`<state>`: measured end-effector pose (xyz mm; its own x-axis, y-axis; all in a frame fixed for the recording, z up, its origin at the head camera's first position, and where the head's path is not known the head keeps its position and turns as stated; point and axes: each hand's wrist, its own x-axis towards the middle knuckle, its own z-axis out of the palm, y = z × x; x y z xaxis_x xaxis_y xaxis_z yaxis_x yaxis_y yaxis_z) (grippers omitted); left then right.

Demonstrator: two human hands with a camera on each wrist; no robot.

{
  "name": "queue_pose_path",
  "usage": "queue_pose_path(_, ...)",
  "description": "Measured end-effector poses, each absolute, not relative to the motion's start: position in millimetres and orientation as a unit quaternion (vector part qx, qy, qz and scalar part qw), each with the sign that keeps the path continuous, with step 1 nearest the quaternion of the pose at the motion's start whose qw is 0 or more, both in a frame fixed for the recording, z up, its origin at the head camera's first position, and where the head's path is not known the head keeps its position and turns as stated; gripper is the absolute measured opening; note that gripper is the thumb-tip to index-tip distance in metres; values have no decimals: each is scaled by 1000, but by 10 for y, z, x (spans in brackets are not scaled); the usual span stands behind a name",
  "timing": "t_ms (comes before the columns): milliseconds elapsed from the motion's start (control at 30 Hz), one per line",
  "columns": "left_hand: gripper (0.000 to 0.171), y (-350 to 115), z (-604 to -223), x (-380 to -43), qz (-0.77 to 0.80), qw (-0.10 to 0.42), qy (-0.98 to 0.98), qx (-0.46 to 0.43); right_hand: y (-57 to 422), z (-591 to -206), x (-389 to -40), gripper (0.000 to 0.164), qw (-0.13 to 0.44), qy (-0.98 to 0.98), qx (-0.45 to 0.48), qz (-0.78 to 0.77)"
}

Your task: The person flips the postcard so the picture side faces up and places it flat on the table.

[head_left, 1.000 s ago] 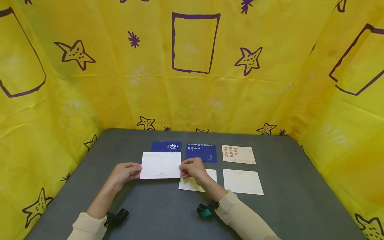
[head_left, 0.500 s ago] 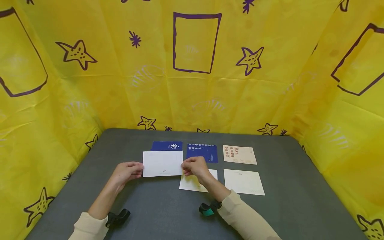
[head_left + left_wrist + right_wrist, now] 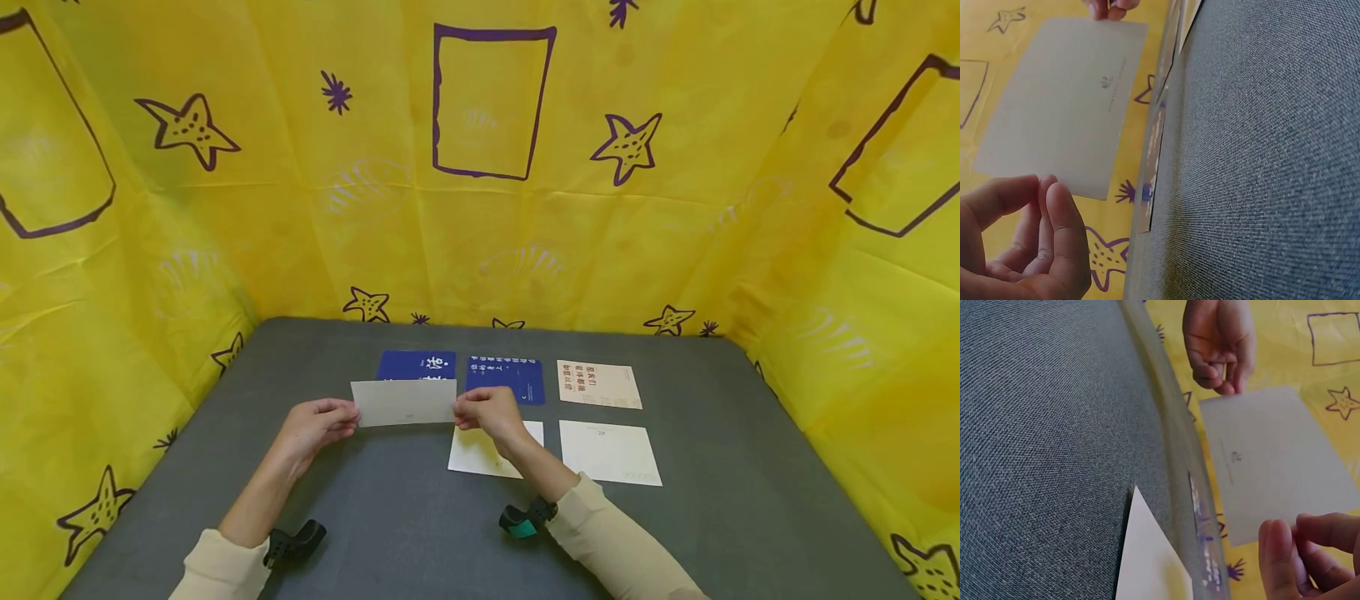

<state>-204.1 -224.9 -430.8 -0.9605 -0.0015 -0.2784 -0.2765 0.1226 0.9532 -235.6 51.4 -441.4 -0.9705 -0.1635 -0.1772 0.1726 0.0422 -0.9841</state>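
Note:
A plain white postcard [image 3: 405,403] with a small printed emblem is held up above the dark table, tilted so that its face looks narrow and grey in the head view. My left hand [image 3: 318,429] pinches its left edge between thumb and fingers. At the opposite edge, my right hand [image 3: 491,417] pinches it the same way. Both wrist views show the postcard [image 3: 1066,100] stretched between the two hands. Behind it lies a blue card [image 3: 405,364] with white writing, its lower part hidden. A white card [image 3: 480,452] lies below my right hand, partly covered by it.
To the right in the back row are another blue card [image 3: 517,387] and a beige card [image 3: 598,385] with brown writing. A second white card [image 3: 609,452] lies at front right. Yellow patterned cloth [image 3: 487,217] surrounds the grey table [image 3: 405,517] at the back and sides.
The postcard has risen a little off its earlier place and tipped, so its face now looks shorter and darker. Both hands keep their pinch and have shifted only slightly.

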Motion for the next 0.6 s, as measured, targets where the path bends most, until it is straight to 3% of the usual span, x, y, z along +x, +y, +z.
queue_pose_path(400, 15, -2283, -4311, -2029, 723, 114, 677, -70, 532, -4399, -2354, 20, 118, 703, -7, -701)
queue_pose_path(600, 33, -2258, -4284, -2010, 725, 109, 675, -85, 558, -4406, -2357, 21, 119, 698, -15, -706)
